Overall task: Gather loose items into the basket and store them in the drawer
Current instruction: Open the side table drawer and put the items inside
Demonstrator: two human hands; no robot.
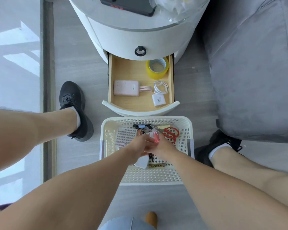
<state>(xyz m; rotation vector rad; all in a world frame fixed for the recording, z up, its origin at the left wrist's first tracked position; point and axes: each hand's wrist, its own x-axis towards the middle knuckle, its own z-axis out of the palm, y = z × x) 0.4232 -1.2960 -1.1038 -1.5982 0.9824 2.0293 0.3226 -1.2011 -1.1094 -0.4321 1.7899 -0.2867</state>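
Observation:
A white perforated basket (186, 130) stands on the floor in front of the open wooden drawer (126, 70). Both my hands are down inside the basket. My left hand (138, 145) and my right hand (163, 146) meet around a small red-and-clear packet (154, 136); which fingers hold it is hidden. In the basket lie red scissors (170, 132), a sheet of small tablets (126, 135), binder clips (142, 127), a white charger (142, 161) and a gold bar-shaped item (156, 166). The drawer holds a pink power bank (125, 88), yellow tape (157, 68), a white cable (160, 87) and a white plug (158, 100).
The white round nightstand (131, 35) carries a black device (130, 5) and clear plastic wrap (173, 5) on top. A grey sofa (249, 72) stands at the right. My feet in dark shoes (73, 103) flank the basket on the grey floor.

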